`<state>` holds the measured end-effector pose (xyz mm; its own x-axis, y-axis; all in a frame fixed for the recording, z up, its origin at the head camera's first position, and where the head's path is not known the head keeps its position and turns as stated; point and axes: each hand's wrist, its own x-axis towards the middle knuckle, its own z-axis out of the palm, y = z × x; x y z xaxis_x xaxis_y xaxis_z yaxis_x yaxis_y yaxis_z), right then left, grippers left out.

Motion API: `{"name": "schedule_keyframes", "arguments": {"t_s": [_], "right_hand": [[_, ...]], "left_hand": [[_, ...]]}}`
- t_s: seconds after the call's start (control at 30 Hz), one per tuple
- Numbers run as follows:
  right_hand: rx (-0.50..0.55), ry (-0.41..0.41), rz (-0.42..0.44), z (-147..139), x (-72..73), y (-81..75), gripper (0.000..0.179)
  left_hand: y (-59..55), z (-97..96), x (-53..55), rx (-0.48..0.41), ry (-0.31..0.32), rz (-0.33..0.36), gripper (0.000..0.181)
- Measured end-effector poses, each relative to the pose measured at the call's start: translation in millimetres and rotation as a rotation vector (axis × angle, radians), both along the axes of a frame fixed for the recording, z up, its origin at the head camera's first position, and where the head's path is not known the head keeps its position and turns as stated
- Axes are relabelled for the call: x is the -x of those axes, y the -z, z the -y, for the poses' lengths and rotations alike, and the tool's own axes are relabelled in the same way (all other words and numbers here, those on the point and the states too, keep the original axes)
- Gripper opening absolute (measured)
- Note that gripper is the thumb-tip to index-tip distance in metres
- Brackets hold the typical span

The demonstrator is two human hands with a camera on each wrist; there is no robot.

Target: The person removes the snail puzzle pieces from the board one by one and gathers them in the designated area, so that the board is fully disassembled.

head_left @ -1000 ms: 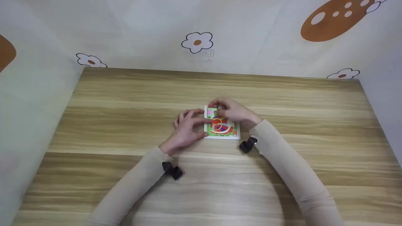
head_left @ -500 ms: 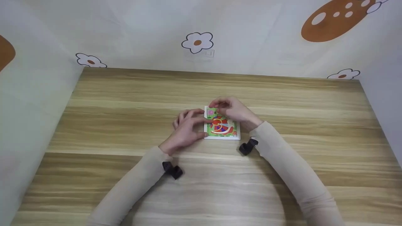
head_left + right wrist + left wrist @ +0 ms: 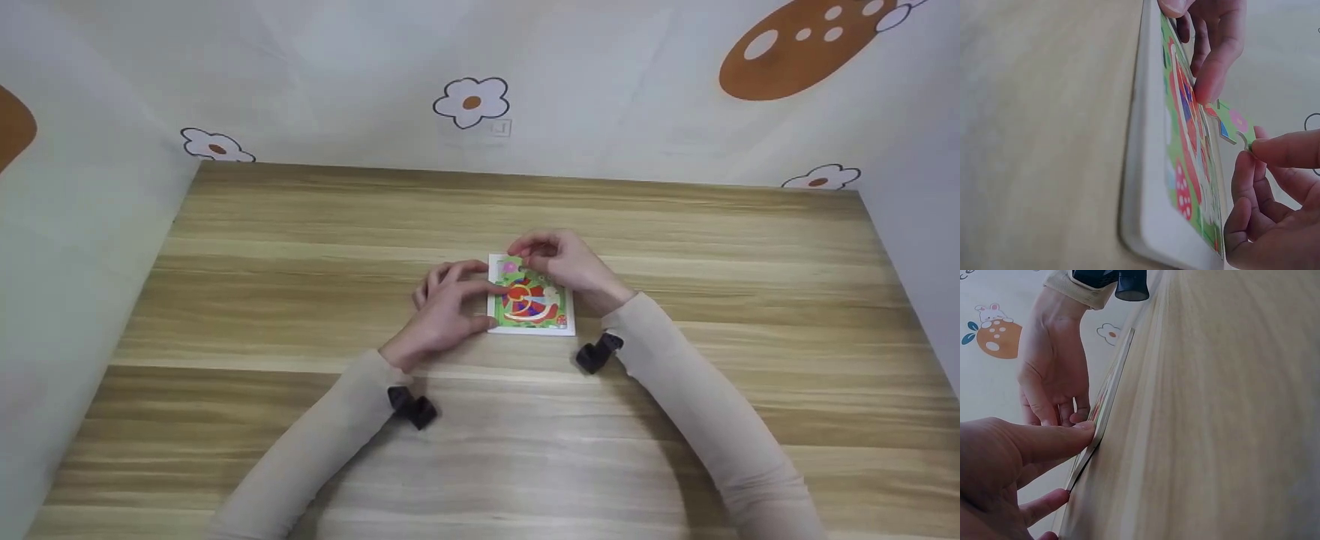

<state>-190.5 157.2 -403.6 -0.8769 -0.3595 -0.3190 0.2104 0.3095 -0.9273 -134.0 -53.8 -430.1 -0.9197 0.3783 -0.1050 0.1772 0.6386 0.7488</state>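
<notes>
A small jigsaw puzzle (image 3: 534, 307) in a white-edged tray lies mid-table, with a green, red and blue picture. My left hand (image 3: 446, 311) rests at its left side, the index fingertip touching the picture and the thumb (image 3: 1067, 439) on the near left corner. Between thumb and index finger my right hand (image 3: 568, 262) pinches a green puzzle piece (image 3: 1235, 119) with a pink flower. That piece is tilted up out of the tray at the far left corner; the right wrist view shows its notched edge. The right hand covers the puzzle's far right corner.
The wood-grain table (image 3: 300, 247) stretches around the puzzle on all sides. Pale walls (image 3: 360, 90) with flower prints stand behind and at both sides. Small black cameras (image 3: 596, 354) are strapped to both wrists.
The flower piece has risen from the tray and shifted slightly right, pinched in my right hand, which has moved a little to the right. My left hand has kept its place.
</notes>
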Motion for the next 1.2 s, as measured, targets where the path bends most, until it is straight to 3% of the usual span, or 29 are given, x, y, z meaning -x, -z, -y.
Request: {"name": "schedule_keyframes", "arguments": {"t_s": [0.27, 0.5, 0.83, 1.2], "right_hand": [[-0.013, -0.022, -0.054, -8, -1.5, -2.2, 0.024], [-0.028, -0.009, -0.035, -20, -5.7, -3.0, 0.025], [-0.053, -0.005, -0.08, -33, -10.2, -4.2, 0.023], [-0.041, 0.048, -0.097, -51, -11.9, -3.2, 0.024]], "left_hand": [[-0.3, 0.3, -1.4, -0.01, -0.001, -0.001, 0.04], [-0.5, 0.4, -1.3, -0.007, 0.003, 0.01, 0.041], [0.8, -0.4, -0.9, -0.007, -0.005, 0.011, 0.039], [-0.1, -0.4, -1.5, -0.012, -0.001, -0.001, 0.039]]}}
